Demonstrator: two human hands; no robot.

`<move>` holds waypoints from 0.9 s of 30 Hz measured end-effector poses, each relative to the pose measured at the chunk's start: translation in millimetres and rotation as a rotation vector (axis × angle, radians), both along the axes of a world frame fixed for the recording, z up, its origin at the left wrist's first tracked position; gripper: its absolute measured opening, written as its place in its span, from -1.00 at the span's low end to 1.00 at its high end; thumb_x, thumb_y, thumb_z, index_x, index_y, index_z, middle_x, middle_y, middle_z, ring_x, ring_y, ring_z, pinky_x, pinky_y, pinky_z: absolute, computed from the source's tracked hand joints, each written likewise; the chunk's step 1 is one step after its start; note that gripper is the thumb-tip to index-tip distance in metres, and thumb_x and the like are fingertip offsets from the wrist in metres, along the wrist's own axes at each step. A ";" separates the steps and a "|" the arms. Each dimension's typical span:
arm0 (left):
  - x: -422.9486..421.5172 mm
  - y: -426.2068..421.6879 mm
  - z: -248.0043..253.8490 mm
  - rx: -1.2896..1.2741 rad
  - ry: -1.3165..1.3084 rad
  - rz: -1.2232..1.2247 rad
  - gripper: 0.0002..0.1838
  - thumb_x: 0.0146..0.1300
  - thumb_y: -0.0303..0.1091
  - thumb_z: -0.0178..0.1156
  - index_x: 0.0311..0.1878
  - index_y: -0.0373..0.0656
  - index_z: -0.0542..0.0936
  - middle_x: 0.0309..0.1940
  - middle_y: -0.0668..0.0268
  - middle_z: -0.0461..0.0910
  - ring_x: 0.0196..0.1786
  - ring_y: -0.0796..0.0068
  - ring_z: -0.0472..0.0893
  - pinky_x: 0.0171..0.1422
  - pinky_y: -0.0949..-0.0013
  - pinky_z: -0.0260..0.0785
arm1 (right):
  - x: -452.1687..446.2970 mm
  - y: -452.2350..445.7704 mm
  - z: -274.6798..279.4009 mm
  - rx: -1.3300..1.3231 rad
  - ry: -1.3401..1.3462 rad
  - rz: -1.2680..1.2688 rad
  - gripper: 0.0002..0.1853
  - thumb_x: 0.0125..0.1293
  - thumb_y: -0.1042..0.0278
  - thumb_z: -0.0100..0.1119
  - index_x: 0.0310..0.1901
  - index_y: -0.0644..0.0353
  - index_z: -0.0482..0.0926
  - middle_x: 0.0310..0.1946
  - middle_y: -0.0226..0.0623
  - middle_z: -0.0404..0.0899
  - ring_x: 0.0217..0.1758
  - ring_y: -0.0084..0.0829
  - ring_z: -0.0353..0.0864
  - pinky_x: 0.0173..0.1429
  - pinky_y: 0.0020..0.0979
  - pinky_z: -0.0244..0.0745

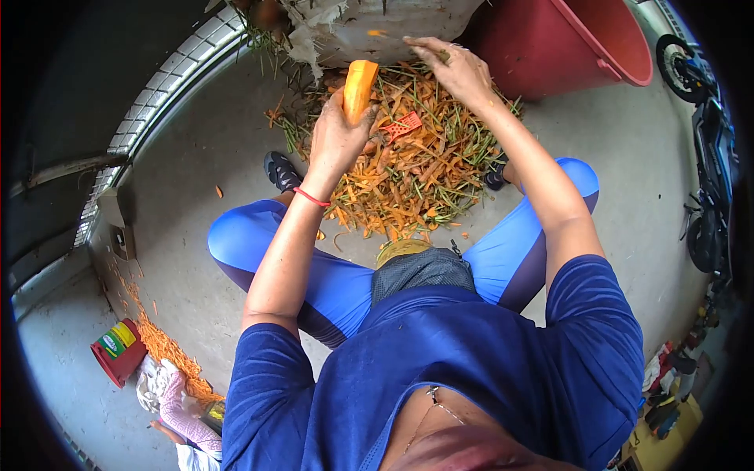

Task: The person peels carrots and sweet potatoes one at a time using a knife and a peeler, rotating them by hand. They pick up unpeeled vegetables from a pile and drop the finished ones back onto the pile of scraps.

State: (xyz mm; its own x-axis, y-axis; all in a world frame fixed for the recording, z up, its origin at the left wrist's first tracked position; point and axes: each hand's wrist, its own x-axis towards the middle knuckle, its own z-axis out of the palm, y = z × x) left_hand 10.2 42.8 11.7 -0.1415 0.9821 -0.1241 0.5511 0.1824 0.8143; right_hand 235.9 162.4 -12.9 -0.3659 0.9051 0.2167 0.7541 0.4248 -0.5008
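Note:
My left hand (342, 133), with a red band at the wrist, is closed around a peeled carrot (360, 88), which stands upright out of the fist. To its right, my right hand (459, 72) is raised over the far side of the peelings, its fingers pointing left. Something small and dark seems to sit between thumb and fingers there, too unclear to name. A blurred orange scrap (378, 33) shows left of its fingertips. Below both hands a heap of carrot peelings and green stalks (408, 177) covers the floor, with a red slotted plastic piece (402, 125) on it.
A large red tub (550, 51) lies tilted beside a whitish sack (377, 27) at the back. At lower left, another person's patterned sleeve (184, 412) shows near orange shreds (161, 345) and a small red bucket (119, 353). A motorcycle (707, 157) stands far right.

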 end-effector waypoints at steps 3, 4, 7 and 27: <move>1.5 3.2 2.9 0.018 0.040 0.035 -0.42 0.22 -0.21 0.26 0.25 -0.30 0.41 -0.11 0.04 0.60 -0.08 0.14 0.61 0.05 0.20 0.42 | -26.4 -37.2 12.7 0.103 0.057 0.098 -0.63 0.39 -0.28 -0.09 0.10 -0.51 0.58 -0.16 -0.56 0.70 -0.05 -0.42 0.67 -0.17 -0.37 0.62; 2.1 3.7 1.8 0.068 0.147 0.018 -0.42 0.21 -0.23 0.27 0.24 -0.30 0.41 -0.10 0.02 0.59 -0.05 0.11 0.60 0.07 0.18 0.42 | -31.4 -47.6 24.3 0.050 -0.004 0.139 -0.66 0.39 -0.25 -0.06 0.07 -0.49 0.59 -0.26 -0.54 0.67 -0.12 -0.45 0.66 -0.21 -0.37 0.61; 4.1 0.2 3.9 0.139 0.313 -0.033 -0.45 0.18 -0.29 0.27 0.21 -0.31 0.43 -0.04 -0.04 0.52 0.04 -0.05 0.55 0.12 0.10 0.41 | -34.3 -50.6 26.5 0.105 -0.049 0.214 -0.69 0.39 -0.23 -0.05 0.02 -0.49 0.61 -0.39 -0.52 0.61 -0.24 -0.47 0.65 -0.30 -0.41 0.58; 5.1 -4.3 19.2 0.173 0.640 -0.110 -0.37 0.12 -0.41 0.25 0.32 -0.06 0.39 0.10 0.19 0.49 -0.07 0.14 0.64 -0.06 0.20 0.55 | 1.8 -8.4 10.7 -0.018 -0.161 -0.075 -0.64 0.44 -0.24 -0.16 0.08 -0.49 0.57 -0.16 -0.49 0.69 -0.13 -0.41 0.69 -0.27 -0.39 0.62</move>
State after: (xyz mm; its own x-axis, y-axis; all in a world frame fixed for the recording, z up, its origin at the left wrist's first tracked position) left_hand 15.3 38.5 31.0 -0.0326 0.9933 0.1111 0.9428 -0.0063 0.3333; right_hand 237.7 154.0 -2.2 -0.3256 0.9344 0.1445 0.8548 0.3562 -0.3775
